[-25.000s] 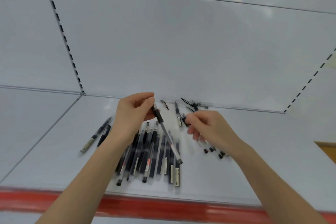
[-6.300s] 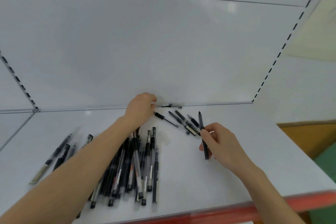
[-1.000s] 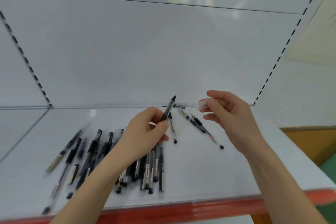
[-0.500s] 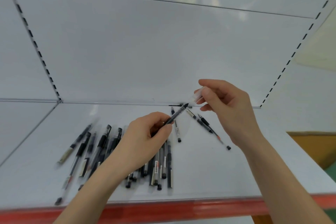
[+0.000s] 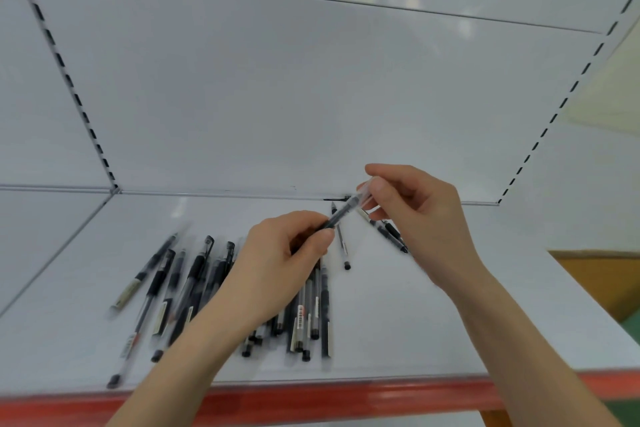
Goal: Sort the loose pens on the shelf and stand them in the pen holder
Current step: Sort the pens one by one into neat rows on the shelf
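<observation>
The head view shows, nearest at the bottom of the frame, the red front edge (image 5: 346, 399) of a flat white shelf (image 5: 450, 322). Just past it, in the lower middle, lies a bunch of black and clear plastic pens (image 5: 197, 270), side by side, most with their long way running from front to back. The left hand (image 5: 280, 267) is above this bunch, a bit below the middle of the frame. Its thumb and curled fingers grip one thin black pen (image 5: 337, 215) by its lower end. This pen slants up and to the right, and its far end points at the right hand (image 5: 419, 215), which is higher and further right. The right hand pinches a small clear plastic cap (image 5: 364, 192) between thumb and first finger; its other fingers are loosely bent. The cap sits right at the pen's far end, touching it or almost, and in line with it, so I think the cap only needs a short push down and left along the pen. Behind the hands, a few more loose pens (image 5: 342, 246) lie near the back wall (image 5: 311, 97). No pen holder shows anywhere, so I cannot tell what is in it, and no pen is standing up yet.
</observation>
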Demonstrator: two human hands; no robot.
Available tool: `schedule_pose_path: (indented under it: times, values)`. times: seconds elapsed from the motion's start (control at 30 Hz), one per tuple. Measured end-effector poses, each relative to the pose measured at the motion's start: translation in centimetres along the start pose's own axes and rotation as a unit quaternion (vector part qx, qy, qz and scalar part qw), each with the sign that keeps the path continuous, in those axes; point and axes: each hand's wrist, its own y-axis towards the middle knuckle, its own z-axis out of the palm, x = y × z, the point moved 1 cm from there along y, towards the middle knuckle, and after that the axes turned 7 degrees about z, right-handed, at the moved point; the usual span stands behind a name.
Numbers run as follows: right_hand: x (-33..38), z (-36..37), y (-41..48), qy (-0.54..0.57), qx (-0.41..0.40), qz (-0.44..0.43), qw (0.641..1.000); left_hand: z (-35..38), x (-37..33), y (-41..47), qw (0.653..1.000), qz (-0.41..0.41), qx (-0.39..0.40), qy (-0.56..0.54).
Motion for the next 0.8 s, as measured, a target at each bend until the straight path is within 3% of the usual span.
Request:
schedule_pose_path:
  times: [0.3,0.4,0.47,0.6,0.8]
  values:
    - [-0.9,0.4,0.7,-0.009,0.007,0.009,1.0,0.6,0.8,0.3,0.999,-0.029,-0.03,0.004]
    - [-1.6,0.3,1.2,-0.007,0.046,0.055,0.997,0.6,1.3,0.0,0.997,-0.062,-0.034,0.017]
    - [-2.5,0.1,1.9,-0.013,0.047,0.096,0.994,0.4,2.0,-0.2,0.993,-0.067,-0.038,0.086]
    - [-5.4,0.0,3.3,-0.209,0.024,0.128,0.969,0.1,3.4,-0.8,0.965,-0.085,-0.025,0.247]
    - [-7.2,2.2,3.4,-0.46,0.128,0.17,0.862,0.3,4.6,-0.8,0.923,-0.116,0.005,0.367]
